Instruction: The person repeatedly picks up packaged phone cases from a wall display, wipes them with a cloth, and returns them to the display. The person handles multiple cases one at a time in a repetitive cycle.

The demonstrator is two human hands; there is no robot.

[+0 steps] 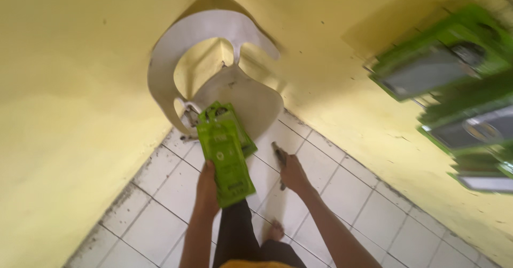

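Observation:
My left hand (207,189) grips a stack of flat green packages (225,153), fanned slightly and held upright in front of me. My right hand (293,174) is closed around a slim dark tool (279,158) whose tip points up and away. Both hands are raised over the white tiled floor (342,204). Beyond the packages, a white plastic chair (214,81) stands in the corner of two yellow walls. My bare foot (274,229) and dark trouser leg show below.
Several green packages with grey panels (454,81) hang on the yellow wall at the right, blurred. The floor tiles have dirty grout along the wall edges. The left yellow wall (69,113) stands close.

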